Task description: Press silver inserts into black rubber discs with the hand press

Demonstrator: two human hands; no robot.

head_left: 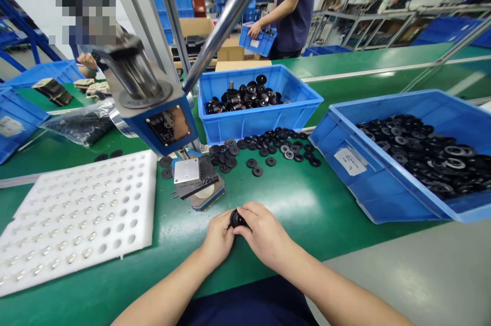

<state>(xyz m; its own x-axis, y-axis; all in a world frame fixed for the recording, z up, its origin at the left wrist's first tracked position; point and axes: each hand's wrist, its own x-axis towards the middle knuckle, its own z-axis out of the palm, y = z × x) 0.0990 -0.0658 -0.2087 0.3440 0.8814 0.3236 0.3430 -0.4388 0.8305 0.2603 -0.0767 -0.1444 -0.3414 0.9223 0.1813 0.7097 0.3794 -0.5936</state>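
Note:
My left hand [218, 240] and my right hand [264, 234] meet low in the middle over the green table [307, 203]. Both pinch one small black round part [236, 219] between their fingertips. Just beyond them stands a hand press [153, 106] with a blue head, a long steel lever [226, 19] and a metal plate [186, 171] on its base. A white foam tray [76, 218] with rows of holes, several filled with small metal pieces, lies to the left.
Loose black discs [268, 149] lie scattered behind the press. A blue bin [253, 101] of black parts sits at the back, a larger blue bin [406, 162] of black rings at right. A clear bag [82, 124] lies left. Other people stand beyond the table.

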